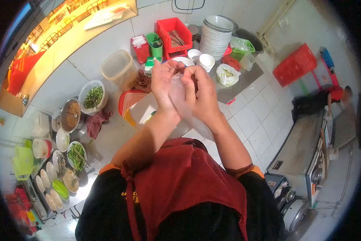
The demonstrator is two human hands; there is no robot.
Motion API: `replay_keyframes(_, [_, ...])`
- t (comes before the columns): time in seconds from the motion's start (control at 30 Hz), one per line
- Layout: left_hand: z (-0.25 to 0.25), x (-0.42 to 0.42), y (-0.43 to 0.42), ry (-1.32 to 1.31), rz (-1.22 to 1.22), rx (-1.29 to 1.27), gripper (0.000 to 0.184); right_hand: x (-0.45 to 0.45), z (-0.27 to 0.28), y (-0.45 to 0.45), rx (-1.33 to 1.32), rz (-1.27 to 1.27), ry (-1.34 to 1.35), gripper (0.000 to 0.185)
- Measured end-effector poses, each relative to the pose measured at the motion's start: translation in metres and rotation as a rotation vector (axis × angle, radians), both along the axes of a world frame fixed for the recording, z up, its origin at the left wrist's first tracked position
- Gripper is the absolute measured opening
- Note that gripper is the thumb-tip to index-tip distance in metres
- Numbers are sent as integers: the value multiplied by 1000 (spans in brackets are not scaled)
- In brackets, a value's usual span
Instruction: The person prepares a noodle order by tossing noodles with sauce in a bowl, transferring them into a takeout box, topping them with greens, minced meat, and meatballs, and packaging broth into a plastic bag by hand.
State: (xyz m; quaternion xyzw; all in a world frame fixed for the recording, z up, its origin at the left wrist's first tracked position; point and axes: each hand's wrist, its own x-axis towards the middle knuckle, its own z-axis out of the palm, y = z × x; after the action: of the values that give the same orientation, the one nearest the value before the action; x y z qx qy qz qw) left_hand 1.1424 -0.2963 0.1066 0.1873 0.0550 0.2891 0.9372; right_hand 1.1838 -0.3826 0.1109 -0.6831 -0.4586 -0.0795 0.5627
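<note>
In front of my chest, over the counter, both hands meet around a thin translucent plastic bag [176, 93]. My right hand [202, 94] pinches its upper edge between thumb and fingers. My left hand [164, 86] is turned palm up, fingers curled in at the bag's top; their tips are partly hidden. The bag hangs down between my wrists. Below my left forearm lies a white surface [142, 109], perhaps a board or tray, beside a red-rimmed container [128, 98]. A dark cloth [143, 81] sits just left of my left hand.
Behind my hands stand a tall stack of white bowls [216, 38], a red bin [174, 34] and a green cup [154, 44]. Leftward are a clear tub [118, 68], a bowl of chopped greens [93, 96] and several dishes. On the right stands a steel-topped unit [297, 138]; another person [337, 96] is partly visible.
</note>
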Motion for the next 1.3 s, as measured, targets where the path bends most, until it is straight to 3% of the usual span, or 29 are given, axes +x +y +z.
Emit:
replay_keyframes(0.07, [-7, -7, 2, 21, 12, 17, 42, 0, 0, 0, 50, -39, -43, 10])
replay_keyframes(0.13, [-14, -17, 11, -41, -92, 358, 28, 1, 2, -3, 77, -133, -181, 13])
replay_keyframes(0.17, [-15, -21, 15, -41, -94, 359, 28, 3, 2, -3, 78, -136, -181, 13])
replay_keyframes(0.23, [6, -33, 21, 269, -253, 692, 23, 9, -2, -3, 158, -138, -293, 14])
replay_keyframes(0.27, [3, -36, 26, 271, -255, 690, 23, 8, -1, -5, 156, -139, -290, 14])
replay_keyframes(0.33, [-2, -39, 35, 201, -148, 1011, 13, 4, 4, -7, 140, -158, -155, 21])
replay_keyframes(0.37, [-2, -40, 37, 202, -144, 1011, 13, 4, 5, -7, 141, -154, -155, 21])
replay_keyframes(0.43, [-1, -42, 39, 165, 70, 1268, 8, 6, 7, -8, 160, -111, 6, 27])
replay_keyframes(0.57, [0, -44, 34, 61, 148, 1236, 7, 16, 6, -15, 93, 75, 98, 29])
replay_keyframes(0.73, [7, -50, 30, -16, 135, 1182, 12, 18, 0, -25, 137, 399, 343, 15])
replay_keyframes(1.07, [23, -66, 27, 154, 62, 1270, 16, 4, 13, -26, 237, 266, 329, 8])
replay_keyframes(1.13, [20, -64, 24, 79, -3, 1036, 12, 3, 14, -25, 257, 253, 274, 8])
replay_keyframes(1.3, [21, -66, 32, 197, -12, 948, 7, 2, 16, -26, 205, 236, 269, 8])
